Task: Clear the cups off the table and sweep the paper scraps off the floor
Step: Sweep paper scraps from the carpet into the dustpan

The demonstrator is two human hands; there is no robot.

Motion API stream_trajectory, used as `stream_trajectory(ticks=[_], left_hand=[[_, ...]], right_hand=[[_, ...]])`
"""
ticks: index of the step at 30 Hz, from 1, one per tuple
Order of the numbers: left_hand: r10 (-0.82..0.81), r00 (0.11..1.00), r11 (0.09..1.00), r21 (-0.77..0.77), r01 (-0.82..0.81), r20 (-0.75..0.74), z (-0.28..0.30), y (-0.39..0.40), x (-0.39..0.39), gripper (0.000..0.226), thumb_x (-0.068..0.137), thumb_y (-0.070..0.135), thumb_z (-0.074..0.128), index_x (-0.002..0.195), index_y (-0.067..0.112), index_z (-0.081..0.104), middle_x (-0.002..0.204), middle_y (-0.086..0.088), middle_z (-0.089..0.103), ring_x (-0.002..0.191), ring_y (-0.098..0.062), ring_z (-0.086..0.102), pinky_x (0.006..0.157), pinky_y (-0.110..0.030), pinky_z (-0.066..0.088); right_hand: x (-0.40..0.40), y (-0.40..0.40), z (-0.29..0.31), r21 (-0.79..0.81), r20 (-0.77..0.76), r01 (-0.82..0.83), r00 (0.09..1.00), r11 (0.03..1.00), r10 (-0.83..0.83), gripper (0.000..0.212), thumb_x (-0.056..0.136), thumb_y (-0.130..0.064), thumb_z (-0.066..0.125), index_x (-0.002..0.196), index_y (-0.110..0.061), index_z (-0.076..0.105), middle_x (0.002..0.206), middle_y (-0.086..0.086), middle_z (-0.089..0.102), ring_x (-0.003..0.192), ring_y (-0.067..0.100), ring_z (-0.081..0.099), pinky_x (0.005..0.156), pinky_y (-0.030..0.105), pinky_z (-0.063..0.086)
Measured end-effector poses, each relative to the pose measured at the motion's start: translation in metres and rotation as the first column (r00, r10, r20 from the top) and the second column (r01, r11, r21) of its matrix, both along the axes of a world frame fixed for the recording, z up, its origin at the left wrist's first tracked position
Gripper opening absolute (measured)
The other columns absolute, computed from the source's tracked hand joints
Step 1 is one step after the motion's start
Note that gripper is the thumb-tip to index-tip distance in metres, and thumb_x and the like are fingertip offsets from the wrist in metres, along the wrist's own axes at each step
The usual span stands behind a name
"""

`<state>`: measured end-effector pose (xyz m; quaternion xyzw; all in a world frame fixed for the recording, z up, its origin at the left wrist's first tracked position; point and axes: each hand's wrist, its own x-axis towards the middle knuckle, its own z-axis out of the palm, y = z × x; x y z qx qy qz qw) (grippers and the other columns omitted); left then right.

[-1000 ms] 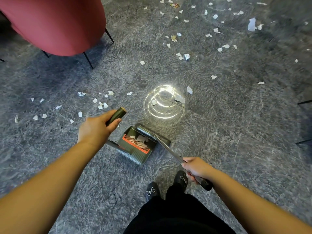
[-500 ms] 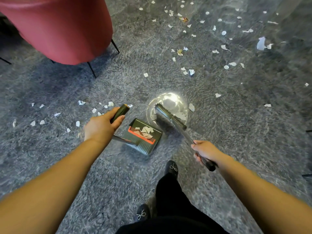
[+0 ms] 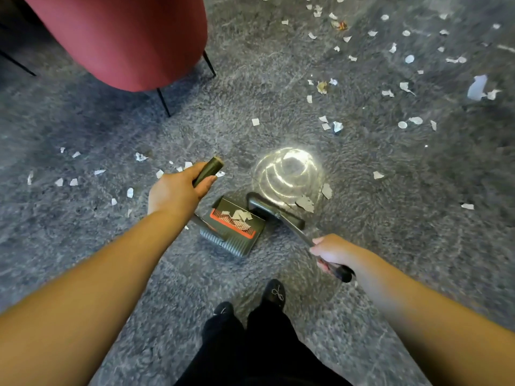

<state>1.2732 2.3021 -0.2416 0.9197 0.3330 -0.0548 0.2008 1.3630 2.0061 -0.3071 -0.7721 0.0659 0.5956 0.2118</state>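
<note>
A dark green dustpan [image 3: 237, 228] with a red comb edge rests on the grey floor and holds a few white paper scraps. My left hand [image 3: 175, 192] is shut on the dustpan's upright handle. My right hand [image 3: 331, 253] is shut on the broom handle, low and to the right. The broom head [image 3: 274, 210] lies on the floor against the pan's open right edge. Two larger scraps [image 3: 306, 203] sit just beyond the broom head. Many white paper scraps [image 3: 404, 87] are scattered over the floor at the upper right, and more lie at the left [image 3: 72, 181].
A red upholstered chair [image 3: 125, 37] on thin black legs stands at the upper left. A bright round light reflection [image 3: 289, 171] shines on the floor ahead of the broom. My black shoes [image 3: 276, 293] and trousers are at the bottom centre.
The broom head was drawn back from the bright spot to the dustpan's mouth. The view shifted forward slightly. Both hands kept their hold.
</note>
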Motion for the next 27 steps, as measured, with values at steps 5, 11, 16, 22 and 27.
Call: stream_trajectory(ticks=[5,11,16,22,27], left_hand=[[0.001,1.0,1.0,-0.018,-0.001,0.014,0.003,0.002,0.002,0.039,0.093,0.056,0.048,0.129,0.044,0.054,0.077,-0.001,0.055,0.067,-0.023,0.051,0.056,-0.029,0.037],[-0.023,1.0,0.999,-0.028,0.023,-0.001,0.005,0.002,-0.004,0.039,0.093,0.054,0.048,0.131,0.043,0.052,0.086,-0.011,0.064,0.076,-0.032,0.058,0.062,-0.036,0.047],[-0.044,0.999,0.998,-0.036,0.044,-0.01,0.004,0.009,-0.009,0.041,0.093,0.057,0.046,0.131,0.043,0.051,0.09,-0.012,0.066,0.08,-0.034,0.061,0.066,-0.036,0.049],[-0.095,0.995,0.993,-0.065,0.096,0.017,0.006,0.013,-0.012,0.04,0.094,0.055,0.046,0.13,0.041,0.053,0.088,-0.01,0.066,0.08,-0.033,0.062,0.067,-0.039,0.052],[-0.224,0.974,0.972,-0.07,0.225,0.017,0.005,0.016,-0.018,0.041,0.092,0.056,0.047,0.132,0.047,0.05,0.084,-0.009,0.067,0.076,-0.029,0.061,0.062,-0.036,0.051]], right_hand=[[-0.014,-0.005,0.003,0.046,-0.017,-0.069,0.997,0.997,0.07,0.053,0.101,-0.012,0.04,0.151,-0.012,0.024,0.06,0.008,0.055,0.047,0.017,0.048,0.048,0.024,0.04],[-0.026,-0.006,0.016,0.08,-0.009,0.001,1.0,0.997,-0.001,0.056,0.099,-0.014,0.045,0.151,-0.01,0.025,0.057,0.008,0.056,0.046,0.017,0.047,0.046,0.024,0.039],[-0.037,-0.005,0.033,0.111,-0.007,0.126,0.992,0.986,-0.126,0.055,0.099,-0.009,0.048,0.15,-0.007,0.026,0.054,0.007,0.052,0.038,0.014,0.044,0.038,0.019,0.035],[-0.065,-0.005,0.042,0.13,-0.007,0.242,0.97,0.962,-0.243,0.047,0.099,-0.01,0.046,0.145,-0.007,0.036,0.062,0.009,0.045,0.046,0.015,0.041,0.037,0.017,0.033],[-0.09,-0.013,0.042,0.167,0.017,0.409,0.908,0.897,-0.418,0.05,0.1,-0.008,0.044,0.148,-0.009,0.031,0.054,0.008,0.044,0.034,0.013,0.039,0.036,0.018,0.03]])
